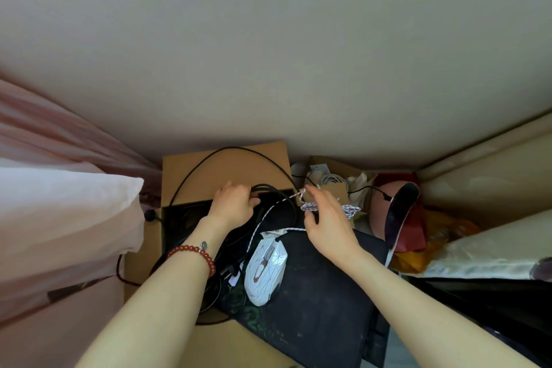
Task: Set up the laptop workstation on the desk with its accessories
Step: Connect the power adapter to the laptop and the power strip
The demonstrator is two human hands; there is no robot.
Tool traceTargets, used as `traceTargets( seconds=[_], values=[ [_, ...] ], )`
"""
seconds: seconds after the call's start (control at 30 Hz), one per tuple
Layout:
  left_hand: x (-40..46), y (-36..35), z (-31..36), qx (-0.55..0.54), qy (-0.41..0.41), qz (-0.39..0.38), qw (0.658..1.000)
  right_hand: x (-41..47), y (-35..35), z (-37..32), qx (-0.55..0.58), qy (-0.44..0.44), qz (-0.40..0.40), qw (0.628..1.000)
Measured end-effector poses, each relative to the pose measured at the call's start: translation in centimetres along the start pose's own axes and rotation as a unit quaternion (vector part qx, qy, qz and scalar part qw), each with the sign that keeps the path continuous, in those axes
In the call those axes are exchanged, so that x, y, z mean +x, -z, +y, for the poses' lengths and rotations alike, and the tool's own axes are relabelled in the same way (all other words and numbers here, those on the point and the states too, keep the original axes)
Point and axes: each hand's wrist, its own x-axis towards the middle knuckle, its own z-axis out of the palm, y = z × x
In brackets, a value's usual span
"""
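The left hand (236,205) is reaching into an open cardboard box (191,176), its fingers curling round a bundle of black cable (270,188) at the far edge of the box's dark opening. A red bead bracelet (197,254) is sitting on that wrist. The right hand (325,218) is hovering just to the right, fingers bent around a coiled white braided cord (346,209), which is looping over and between the fingers. This cord is trailing down to a white mouse (265,270) with a thin line pattern, which is lying on a dark mouse pad (322,293) that is tilting across the box's near right corner. A long loop of the black cable is arching over the upright box flap against the wall. To the right of the box, a smaller carton (334,179) is holding white cables and paper, beside a pink rounded object (388,203) and red and yellow bags. On the left, pink fabric (59,218) is draping beside the box.
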Motion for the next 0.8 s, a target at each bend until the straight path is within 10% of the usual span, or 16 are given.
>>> traceTargets(
  seconds=[0.37,0.8],
  values=[
    [-11.7,3.9,2.2,-0.061,-0.066,-0.026,0.996,-3.5,2.5,-2.3,0.021,0.039,-0.119,0.992],
    [-27.0,9.6,3.2,-0.224,0.031,0.130,0.965,-10.7,4.7,-6.9,0.040,0.047,-0.200,0.978]
  ],
)
